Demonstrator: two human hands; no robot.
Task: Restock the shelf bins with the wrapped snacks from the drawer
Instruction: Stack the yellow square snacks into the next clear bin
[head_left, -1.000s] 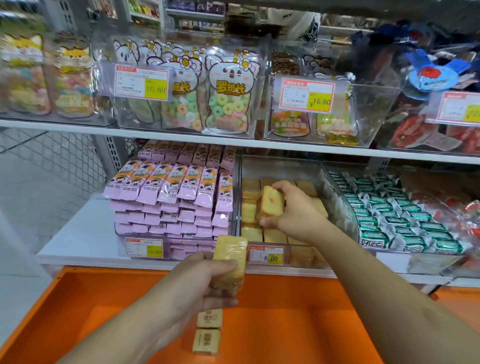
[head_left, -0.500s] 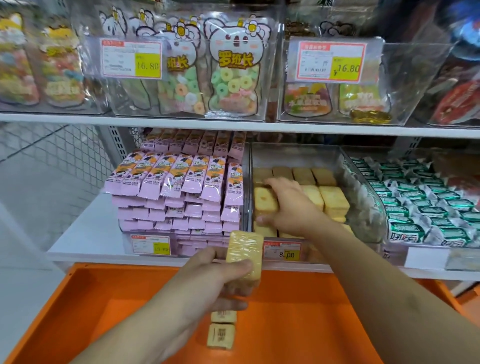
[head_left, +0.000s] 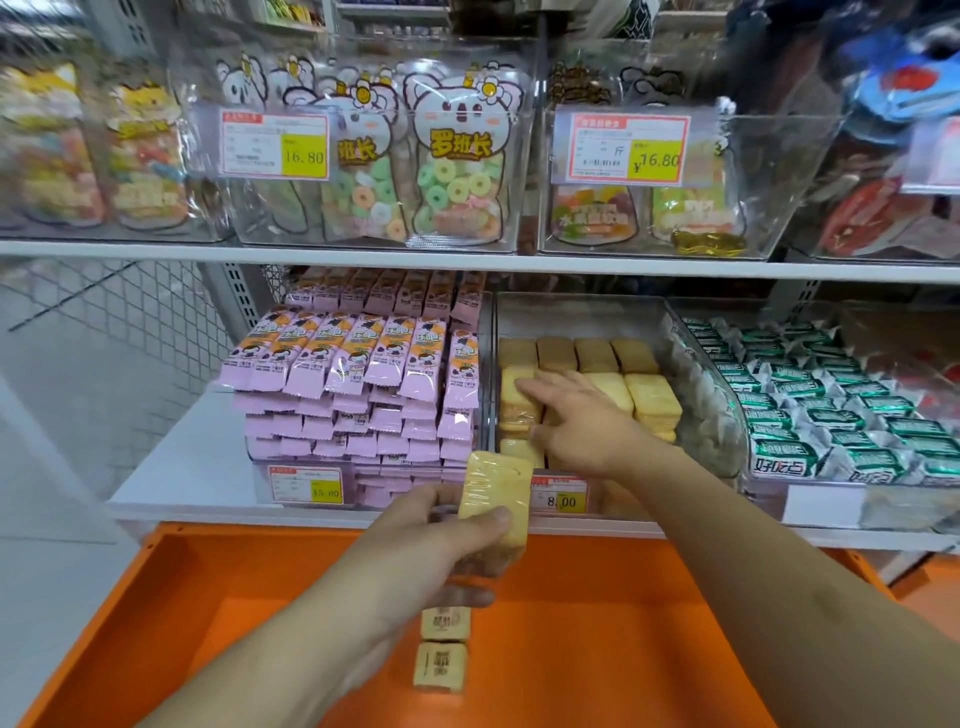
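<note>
White lower shelf (head_left: 171, 483) carries three clear bins (head_left: 587, 312) — pink bars, yellow cakes, green packets side by side.

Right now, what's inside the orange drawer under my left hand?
Two wrapped snacks with barcodes lie in the orange drawer, one behind the other. The left hand, holding a yellow wrapped cake, and its forearm cover the part beneath them, so anything more there is hidden.

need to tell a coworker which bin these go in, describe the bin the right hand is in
On the lower shelf, it is the clear bin between the pink packets and green-wrapped snacks. Only it holds square yellow cakes, tagged 8.00.
</note>
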